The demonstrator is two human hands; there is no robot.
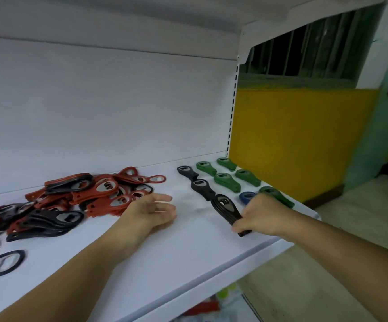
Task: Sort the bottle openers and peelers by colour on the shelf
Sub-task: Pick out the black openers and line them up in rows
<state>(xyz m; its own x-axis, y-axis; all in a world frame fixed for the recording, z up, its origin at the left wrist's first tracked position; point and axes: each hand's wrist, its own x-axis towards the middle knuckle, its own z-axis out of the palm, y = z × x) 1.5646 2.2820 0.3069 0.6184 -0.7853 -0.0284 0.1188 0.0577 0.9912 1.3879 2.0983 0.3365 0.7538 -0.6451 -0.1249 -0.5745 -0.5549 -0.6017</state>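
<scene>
On the white shelf [188, 247] a mixed pile of red openers [104, 191] and black openers [49, 219] lies at the left. My left hand [152, 211] rests beside that pile, fingers straight and holding nothing. My right hand [261, 216] grips the handle end of a stack of black openers [224, 209] lying on the shelf. Behind it two more black stacks [200, 185] form a row. Green stacks [226, 181] stand in rows at the far right, and a blue opener [246, 196] shows just behind my right hand.
Two loose black openers [1, 263] lie at the near left. The shelf's back panel [95, 112] rises behind everything. The shelf ends at the right past the green stacks, with a yellow wall [292, 140] beyond. Coloured goods [211, 305] sit on a lower shelf.
</scene>
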